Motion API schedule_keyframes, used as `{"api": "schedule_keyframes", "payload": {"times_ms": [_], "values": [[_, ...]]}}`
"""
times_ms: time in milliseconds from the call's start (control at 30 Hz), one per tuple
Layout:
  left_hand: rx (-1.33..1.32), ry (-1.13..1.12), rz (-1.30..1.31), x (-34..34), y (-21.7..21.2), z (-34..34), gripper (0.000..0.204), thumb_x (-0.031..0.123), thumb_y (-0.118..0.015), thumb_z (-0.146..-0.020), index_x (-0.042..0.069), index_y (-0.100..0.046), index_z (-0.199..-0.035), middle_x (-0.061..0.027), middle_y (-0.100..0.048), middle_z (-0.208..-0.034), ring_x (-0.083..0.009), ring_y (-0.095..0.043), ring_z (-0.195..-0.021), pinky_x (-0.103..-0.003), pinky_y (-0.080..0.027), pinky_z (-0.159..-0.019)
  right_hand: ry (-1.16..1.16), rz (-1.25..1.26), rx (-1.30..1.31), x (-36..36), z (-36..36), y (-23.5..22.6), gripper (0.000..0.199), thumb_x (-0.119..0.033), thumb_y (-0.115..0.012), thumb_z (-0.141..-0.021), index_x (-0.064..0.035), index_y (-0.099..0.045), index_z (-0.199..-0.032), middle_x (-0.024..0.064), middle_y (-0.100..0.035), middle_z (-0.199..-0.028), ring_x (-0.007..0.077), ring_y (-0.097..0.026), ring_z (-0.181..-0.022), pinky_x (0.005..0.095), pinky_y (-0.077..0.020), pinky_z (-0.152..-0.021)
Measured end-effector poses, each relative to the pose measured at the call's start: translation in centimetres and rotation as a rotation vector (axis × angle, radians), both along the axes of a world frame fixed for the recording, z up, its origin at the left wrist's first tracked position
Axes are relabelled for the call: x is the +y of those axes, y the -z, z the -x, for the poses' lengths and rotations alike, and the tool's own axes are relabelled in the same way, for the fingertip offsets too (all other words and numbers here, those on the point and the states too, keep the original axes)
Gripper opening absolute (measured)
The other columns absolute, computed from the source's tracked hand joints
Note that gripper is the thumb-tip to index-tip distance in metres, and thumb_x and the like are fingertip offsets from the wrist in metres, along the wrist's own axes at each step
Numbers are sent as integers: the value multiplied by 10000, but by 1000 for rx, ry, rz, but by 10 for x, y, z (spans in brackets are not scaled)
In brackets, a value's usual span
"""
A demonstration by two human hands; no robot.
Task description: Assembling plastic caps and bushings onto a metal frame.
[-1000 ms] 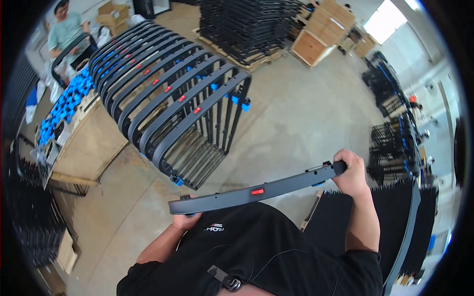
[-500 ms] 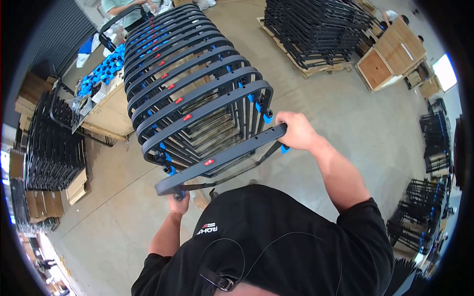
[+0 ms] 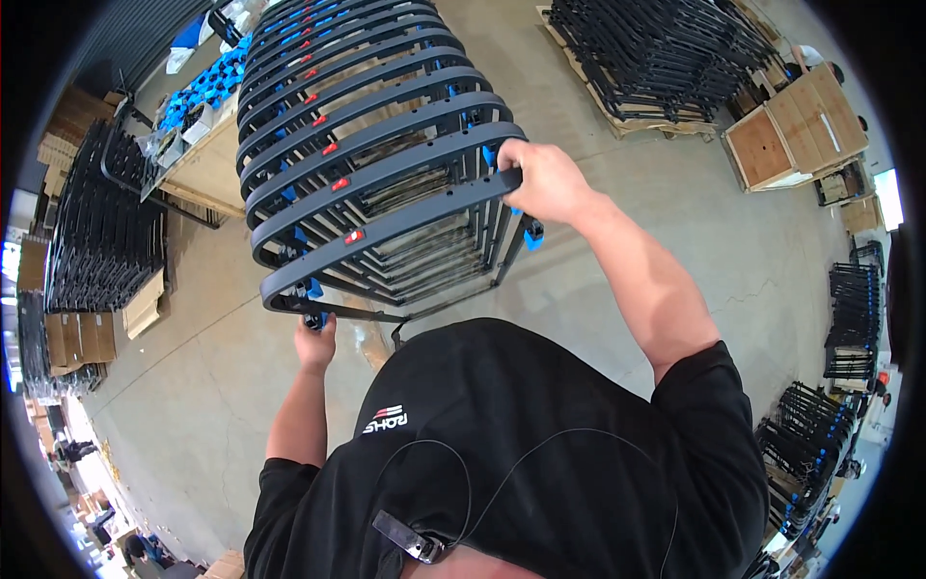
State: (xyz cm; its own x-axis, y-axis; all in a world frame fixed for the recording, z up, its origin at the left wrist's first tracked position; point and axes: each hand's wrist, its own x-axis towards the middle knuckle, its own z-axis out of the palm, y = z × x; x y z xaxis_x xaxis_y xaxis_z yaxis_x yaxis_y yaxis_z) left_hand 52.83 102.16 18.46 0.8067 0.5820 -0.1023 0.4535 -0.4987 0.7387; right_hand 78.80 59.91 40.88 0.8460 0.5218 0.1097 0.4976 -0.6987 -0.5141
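Note:
A black metal frame (image 3: 397, 220) with a rounded top bar and a red piece (image 3: 355, 237) on it is held in front of me. My right hand (image 3: 548, 181) is wrapped over the right end of that bar. Low at its left corner, my left hand (image 3: 315, 344) grips the frame beside a small blue fitting; part of the fingers is hidden. Close behind stands a row of several matching frames (image 3: 395, 163), upright and nested, each with a red piece on top. A blue fitting (image 3: 533, 236) shows low on the right side, below my right hand.
Left of the row is a wooden table (image 3: 207, 179) with a heap of blue parts (image 3: 207, 92). Black frames are stacked at far left (image 3: 106, 236) and on a pallet (image 3: 656, 125) at back right. A wooden crate (image 3: 762, 154) and more frames (image 3: 854, 314) stand right.
The held frame has moved forward, up to the row, and the gap between them has narrowed. Both hands went along with it and keep their grip. The person at the far end has left the view.

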Motion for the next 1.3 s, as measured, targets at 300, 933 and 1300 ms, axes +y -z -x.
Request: {"api": "schedule_keyframes", "payload": {"times_ms": [300, 933, 1300], "values": [[168, -88, -123, -6, -18, -14, 496, 309, -821, -785, 2, -677, -1146, -237, -731, -1022, -388, -704, -1004, -436, -540, -882, -25, 38, -79, -7, -7, -5, 339, -100, -794, -676, -53, -637, -973, 142, -683, -989, 347, -659, -961, 425, -531, -836], [176, -42, 144, 34, -20, 16, 822, 369, -849, -776, 11, -506, -1431, -202, -664, -1281, -289, -689, -1108, -401, -556, -947, 102, -155, 1, -8, -11, 12, 359, -4, -766, -701, -22, -623, -1030, 108, -650, -941, 236, -630, -896, 337, -503, -842], [716, -276, 265, 159, 98, 242, 538, 488, -696, -814, 19, -755, -1071, -202, -736, -1100, -310, -712, -1039, -413, -562, -915, 211, 54, -55, 23, 23, -27, 515, -27, -737, -662, 3, -584, -1153, 127, -601, -1029, 289, -573, -991, 365, -431, -971]]}}
